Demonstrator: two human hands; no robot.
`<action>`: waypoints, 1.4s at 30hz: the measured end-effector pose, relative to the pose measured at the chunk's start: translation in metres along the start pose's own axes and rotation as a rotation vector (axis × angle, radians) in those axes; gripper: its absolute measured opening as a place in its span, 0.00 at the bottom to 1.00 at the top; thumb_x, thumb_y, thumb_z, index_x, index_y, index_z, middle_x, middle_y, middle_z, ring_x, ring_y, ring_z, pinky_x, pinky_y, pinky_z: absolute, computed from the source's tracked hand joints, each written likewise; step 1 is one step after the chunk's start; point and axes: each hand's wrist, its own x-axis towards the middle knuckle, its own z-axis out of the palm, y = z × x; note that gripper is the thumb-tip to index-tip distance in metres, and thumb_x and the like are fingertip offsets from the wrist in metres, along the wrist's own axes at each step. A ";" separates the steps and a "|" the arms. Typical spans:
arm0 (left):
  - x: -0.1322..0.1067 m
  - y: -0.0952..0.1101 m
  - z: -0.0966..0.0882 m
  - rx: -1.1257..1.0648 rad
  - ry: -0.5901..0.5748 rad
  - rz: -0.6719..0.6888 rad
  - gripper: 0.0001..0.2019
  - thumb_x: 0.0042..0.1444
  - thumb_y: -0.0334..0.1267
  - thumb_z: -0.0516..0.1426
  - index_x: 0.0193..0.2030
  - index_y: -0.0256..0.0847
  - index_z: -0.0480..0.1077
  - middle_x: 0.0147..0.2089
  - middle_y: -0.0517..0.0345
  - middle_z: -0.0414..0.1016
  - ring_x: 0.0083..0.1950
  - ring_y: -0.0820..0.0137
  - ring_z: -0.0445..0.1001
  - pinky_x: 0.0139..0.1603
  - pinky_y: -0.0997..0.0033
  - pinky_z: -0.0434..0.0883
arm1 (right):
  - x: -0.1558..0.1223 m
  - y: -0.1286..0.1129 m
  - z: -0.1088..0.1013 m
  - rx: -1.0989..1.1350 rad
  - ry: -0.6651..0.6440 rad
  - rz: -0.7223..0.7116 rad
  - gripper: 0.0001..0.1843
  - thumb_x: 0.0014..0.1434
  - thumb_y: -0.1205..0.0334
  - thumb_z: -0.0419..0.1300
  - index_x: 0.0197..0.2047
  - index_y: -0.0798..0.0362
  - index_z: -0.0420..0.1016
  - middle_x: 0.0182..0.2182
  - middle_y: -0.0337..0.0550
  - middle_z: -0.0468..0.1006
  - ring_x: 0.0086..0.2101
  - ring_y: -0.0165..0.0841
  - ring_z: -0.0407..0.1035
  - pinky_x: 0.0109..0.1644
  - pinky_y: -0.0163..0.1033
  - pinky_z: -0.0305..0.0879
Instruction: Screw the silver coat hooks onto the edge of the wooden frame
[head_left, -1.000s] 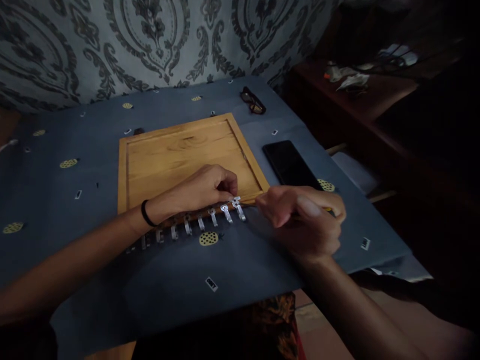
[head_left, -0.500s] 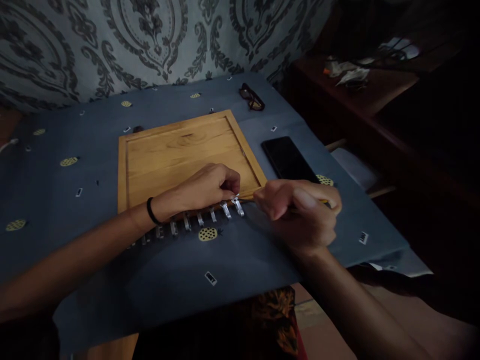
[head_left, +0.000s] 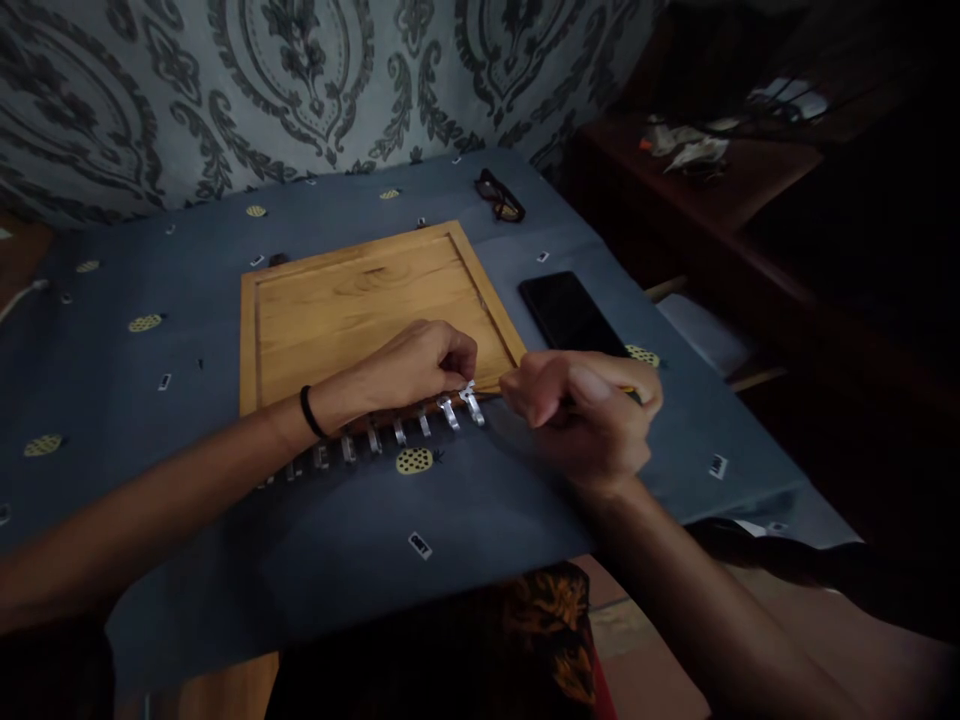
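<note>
A wooden board with a raised rim lies flat on the table. Along its near edge runs a row of several small silver metal hooks. My left hand rests over that edge, thumb and fingers pinched at the rightmost metal hook. In my right hand, fingers wrapped tight, is a screwdriver; a bit of its yellow and dark handle end shows. Its thin shaft points left at the rightmost hook. Whether the tip touches a screw is too small to tell.
A black phone lies right of the board, with dark-framed glasses farther back. A small dark object sits behind the board. The blue patterned tablecloth covers the table; a dark red wooden surface holds clutter at right.
The whole view has shifted slightly. My hands keep the same hold on the rightmost hook and the screwdriver, with little visible movement against the board.
</note>
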 end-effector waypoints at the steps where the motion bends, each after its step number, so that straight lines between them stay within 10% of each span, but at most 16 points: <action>1: 0.000 0.000 0.000 -0.001 0.000 0.003 0.05 0.51 0.25 0.59 0.29 0.36 0.75 0.26 0.62 0.74 0.30 0.75 0.70 0.32 0.74 0.64 | 0.000 0.000 0.000 0.002 0.004 -0.001 0.22 0.65 0.53 0.59 0.20 0.50 0.73 0.15 0.36 0.58 0.17 0.27 0.49 0.25 0.41 0.45; 42: -0.006 0.002 0.006 0.128 0.017 0.055 0.11 0.50 0.21 0.56 0.34 0.37 0.79 0.33 0.60 0.80 0.34 0.72 0.75 0.37 0.73 0.67 | -0.002 0.004 0.001 0.037 0.014 -0.019 0.21 0.64 0.54 0.60 0.20 0.51 0.74 0.16 0.35 0.59 0.17 0.26 0.50 0.24 0.40 0.43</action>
